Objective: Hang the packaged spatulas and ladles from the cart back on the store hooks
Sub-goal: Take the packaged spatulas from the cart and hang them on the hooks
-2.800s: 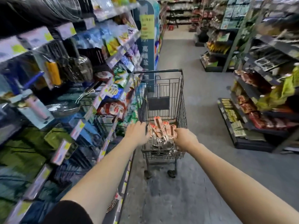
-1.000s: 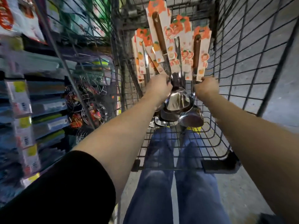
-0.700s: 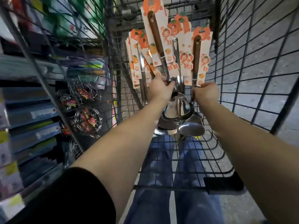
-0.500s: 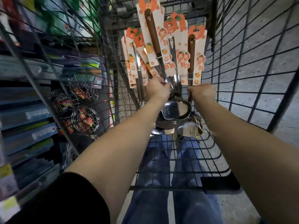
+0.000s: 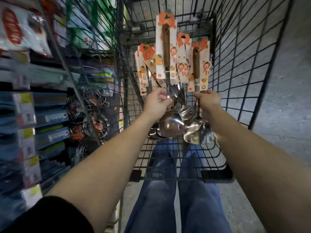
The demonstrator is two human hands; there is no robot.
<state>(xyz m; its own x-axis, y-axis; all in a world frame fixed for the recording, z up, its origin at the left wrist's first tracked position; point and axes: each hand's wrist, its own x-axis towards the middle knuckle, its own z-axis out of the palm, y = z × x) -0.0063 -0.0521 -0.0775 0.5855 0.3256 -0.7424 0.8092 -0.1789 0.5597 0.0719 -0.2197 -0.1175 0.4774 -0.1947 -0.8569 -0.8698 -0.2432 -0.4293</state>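
the packaged utensils (image 5: 170,64) stand as a fan inside the cart (image 5: 239,68), handles up and away from the person, steel ends down toward the wire floor. each has a long cream card printed with orange fruit and red characters, with a slotted tab at the top; two show brown wooden handles (image 5: 165,46) lying on the card. below the cards the bare steel shafts bunch together, ending in a shiny ladle bowl (image 5: 170,126), a slotted spatula head (image 5: 186,111) and a second bowl (image 5: 196,136), which is blurred. the left hand (image 5: 157,103) has its fingers curled round the shafts of the left and middle pieces; the right hand (image 5: 208,100) is closed round the shaft of the rightmost one, just beside the others. the cart's wire sides rise close on both flanks of the bundle. through the left side show blurred store shelves (image 5: 21,106) with price tags and round wire goods (image 5: 94,121). under the basket floor show the person's blue jeans (image 5: 168,199); grey floor (image 5: 286,98) lies to the right
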